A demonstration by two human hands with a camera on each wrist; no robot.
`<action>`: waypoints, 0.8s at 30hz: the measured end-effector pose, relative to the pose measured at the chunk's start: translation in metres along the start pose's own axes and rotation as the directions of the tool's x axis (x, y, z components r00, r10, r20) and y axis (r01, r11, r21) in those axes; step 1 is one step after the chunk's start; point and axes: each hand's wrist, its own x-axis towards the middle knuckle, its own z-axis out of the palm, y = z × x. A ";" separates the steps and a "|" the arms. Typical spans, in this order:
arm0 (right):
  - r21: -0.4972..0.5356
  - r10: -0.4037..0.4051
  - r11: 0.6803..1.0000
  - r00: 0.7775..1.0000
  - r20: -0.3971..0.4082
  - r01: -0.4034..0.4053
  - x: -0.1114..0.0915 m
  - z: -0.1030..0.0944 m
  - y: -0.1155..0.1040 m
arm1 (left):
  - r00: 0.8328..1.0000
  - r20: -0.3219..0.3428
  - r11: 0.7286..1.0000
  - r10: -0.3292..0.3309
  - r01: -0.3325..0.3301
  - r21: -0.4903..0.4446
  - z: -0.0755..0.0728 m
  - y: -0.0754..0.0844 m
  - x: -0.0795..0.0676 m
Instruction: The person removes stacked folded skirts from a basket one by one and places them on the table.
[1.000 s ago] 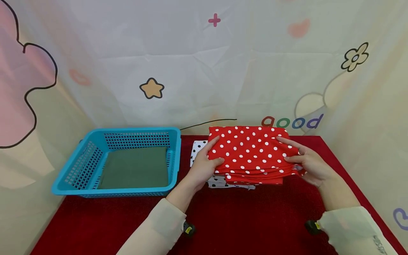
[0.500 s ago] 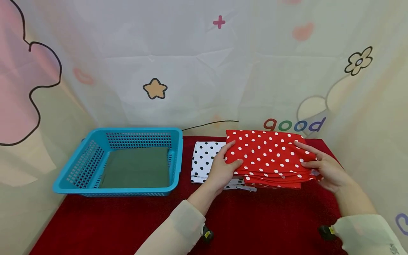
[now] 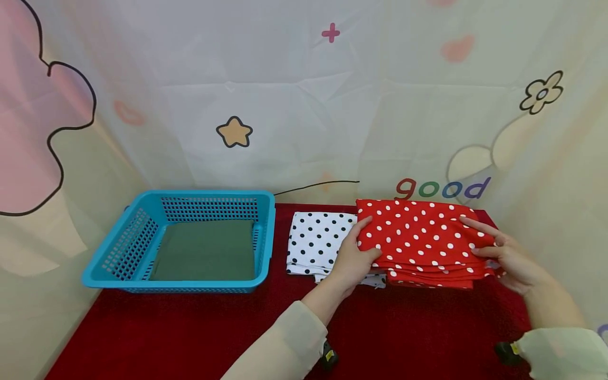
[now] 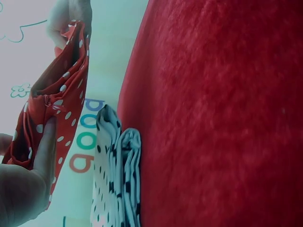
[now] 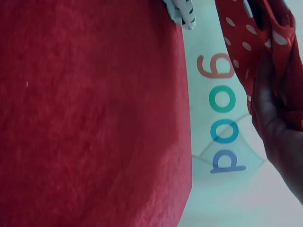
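Observation:
Both hands hold a folded red cloth with white dots (image 3: 423, 232) between them, raised off the table as the wrist views show. My left hand (image 3: 353, 258) grips its left edge, thumb on the near side; in the left wrist view that thumb (image 4: 46, 146) presses against the folds. At the opposite edge my right hand (image 3: 513, 258) pinches the cloth between thumb and fingers. A folded white cloth with black dots (image 3: 318, 240) lies on the table just left of the red one, partly covered by it and my left hand in the head view.
A blue plastic basket (image 3: 178, 285) with perforated walls stands at the left, a folded dark green cloth (image 3: 206, 250) lying in it. Dark red fabric (image 3: 199, 332) covers the table. Behind hangs a pale curtain (image 3: 294, 126) with printed drawings.
Both hands have carried the red dotted cloth to the right, and more of the white dotted cloth now shows. The basket and green cloth stay put.

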 end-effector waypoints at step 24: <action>-0.072 0.044 0.996 0.992 -0.115 -0.052 -0.007 -0.063 0.023 | 0.997 0.074 0.999 -0.038 0.039 -0.005 0.067 -0.020 0.008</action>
